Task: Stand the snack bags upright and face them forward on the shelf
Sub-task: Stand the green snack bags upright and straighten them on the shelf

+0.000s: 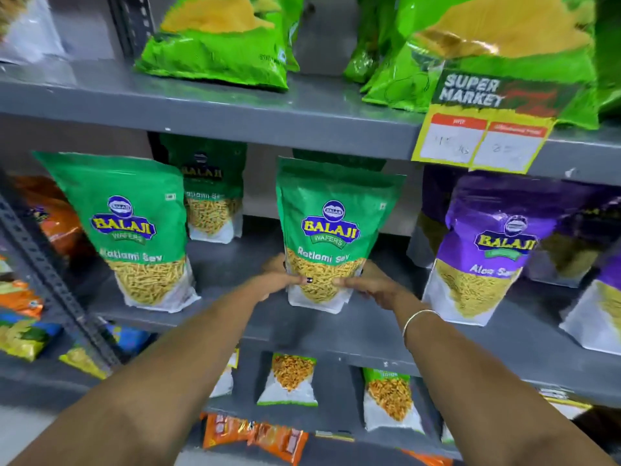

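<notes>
A green Ratlami Sev bag (pixel 331 230) stands upright in the middle of the grey shelf (pixel 369 327), its label facing me. My left hand (pixel 277 279) grips its lower left edge and my right hand (pixel 364 284) grips its lower right edge. A second green Ratlami Sev bag (pixel 131 230) stands upright at the left, leaning slightly. Behind it, deeper in, stands a third green bag (pixel 211 193). A purple Aloo Sev bag (pixel 484 250) stands upright at the right, with more purple bags behind and beside it.
The shelf above carries bright green bags (pixel 221 38) and a yellow supermarket price tag (pixel 480 129) hanging over its edge. Smaller snack packets (pixel 290 378) sit on the shelf below. A perforated upright post (pixel 50 270) and orange packets stand at the left.
</notes>
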{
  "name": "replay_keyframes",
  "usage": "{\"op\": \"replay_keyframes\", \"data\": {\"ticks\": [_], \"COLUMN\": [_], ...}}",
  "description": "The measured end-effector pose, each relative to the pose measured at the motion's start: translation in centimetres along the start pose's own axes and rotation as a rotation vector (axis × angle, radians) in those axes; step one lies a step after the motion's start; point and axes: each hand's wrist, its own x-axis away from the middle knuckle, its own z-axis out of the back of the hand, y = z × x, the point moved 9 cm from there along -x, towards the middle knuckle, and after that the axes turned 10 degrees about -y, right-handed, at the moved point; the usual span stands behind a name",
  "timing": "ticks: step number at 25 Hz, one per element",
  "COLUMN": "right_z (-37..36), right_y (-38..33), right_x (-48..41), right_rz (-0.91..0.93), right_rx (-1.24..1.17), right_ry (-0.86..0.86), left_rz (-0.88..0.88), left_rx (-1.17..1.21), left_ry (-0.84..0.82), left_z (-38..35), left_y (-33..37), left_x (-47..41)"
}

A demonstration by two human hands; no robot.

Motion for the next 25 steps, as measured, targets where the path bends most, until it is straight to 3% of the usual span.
{"op": "replay_keyframes", "data": {"ticks": [4, 9, 25], "right_z": [-1.5, -2.9, -4.4], "right_y": [-0.1, 1.2, 1.4], "right_x": [1.2, 2.7, 3.5], "right_rz": [-0.041, -0.161, -0.160], "right_rx": [-0.032, -0.030, -0.051], "right_ry": [-0.050, 0.021, 0.054], "left_rz": [0.025, 0.051, 0.018], "left_rx": [-0.004, -0.033, -0.009], "left_ry": [-0.018, -0.045, -0.070], "left_z": [0.0, 0.1, -0.1], "left_y": [-0.8, -2.3, -3.2], "left_x": [1.0, 3.5, 4.5]}}
